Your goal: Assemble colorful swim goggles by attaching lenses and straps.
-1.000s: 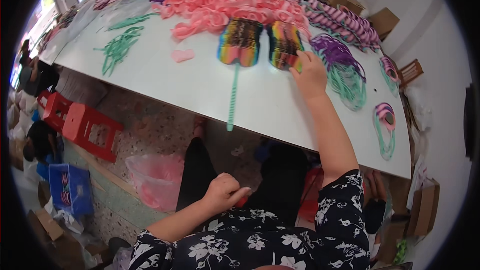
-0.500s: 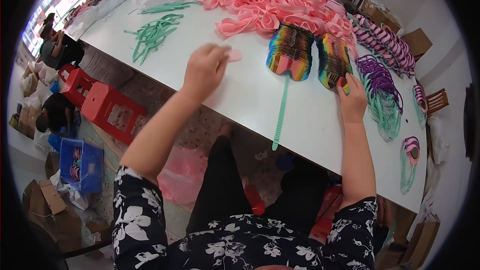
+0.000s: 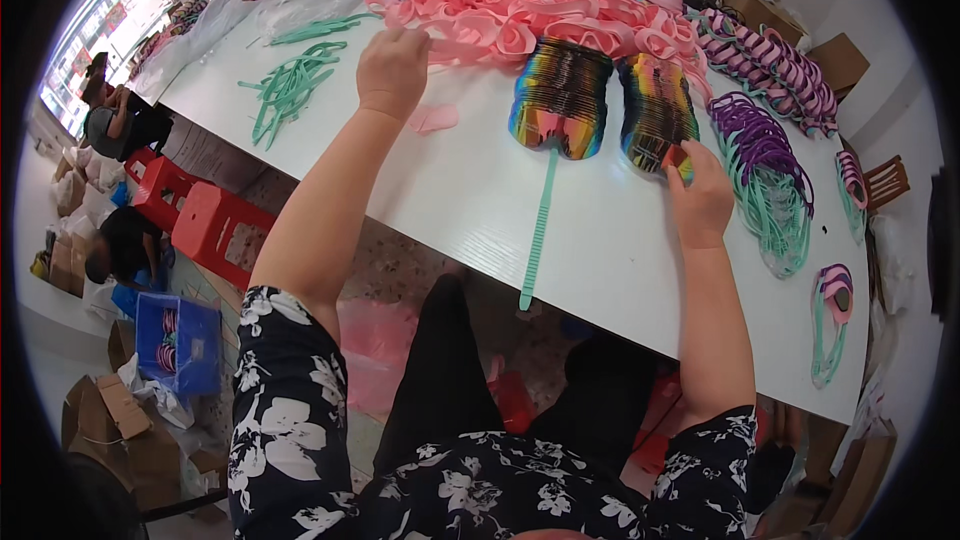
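Where right fingers [image 3: 698, 158] pinch, a reddish piece [image 3: 673, 157] lies between.

Brightly lit across the white tabletop [image 3: 450, 200]; glinting in rainbow colours on the right stack of iridescent lenses [image 3: 652, 105]; washed out by daylight at the upper-left window [image 3: 110, 25]; shadowed beneath the tabletop; bowed toward a black fisheye rim.

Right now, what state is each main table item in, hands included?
Left hand: curled by pink bands, grip unclear
Right hand: at right rainbow stack
Right rainbow stack: fanned
Left rainbow stack: fanned
Pink bands: heaped
Loose green straps: tangled
Ridged green strap: laid straight
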Action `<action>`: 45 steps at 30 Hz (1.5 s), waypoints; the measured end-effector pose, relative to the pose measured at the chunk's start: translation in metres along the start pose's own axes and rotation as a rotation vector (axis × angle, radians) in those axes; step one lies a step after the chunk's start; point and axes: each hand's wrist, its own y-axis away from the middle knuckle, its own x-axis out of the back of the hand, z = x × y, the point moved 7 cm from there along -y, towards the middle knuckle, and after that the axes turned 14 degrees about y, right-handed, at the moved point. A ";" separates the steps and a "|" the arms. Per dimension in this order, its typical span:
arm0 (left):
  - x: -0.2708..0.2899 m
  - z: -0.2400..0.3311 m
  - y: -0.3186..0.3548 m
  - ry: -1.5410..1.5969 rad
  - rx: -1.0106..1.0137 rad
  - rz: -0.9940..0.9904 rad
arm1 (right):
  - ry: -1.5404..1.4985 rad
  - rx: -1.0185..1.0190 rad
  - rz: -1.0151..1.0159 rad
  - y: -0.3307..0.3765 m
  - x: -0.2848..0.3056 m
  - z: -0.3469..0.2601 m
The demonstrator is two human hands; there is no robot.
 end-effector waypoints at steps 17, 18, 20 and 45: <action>0.140 0.055 0.122 1.427 0.887 -0.035 | -0.754 -0.343 0.071 0.055 0.106 -0.049; 0.143 0.069 0.130 1.539 0.948 0.016 | -0.919 -0.420 0.000 0.078 0.113 -0.058; 0.146 0.097 0.148 1.721 0.994 -0.022 | -1.333 -0.575 -0.281 0.128 0.125 -0.096; 0.099 0.242 0.308 2.065 1.528 -0.133 | -0.964 -0.525 -0.551 0.263 0.171 -0.141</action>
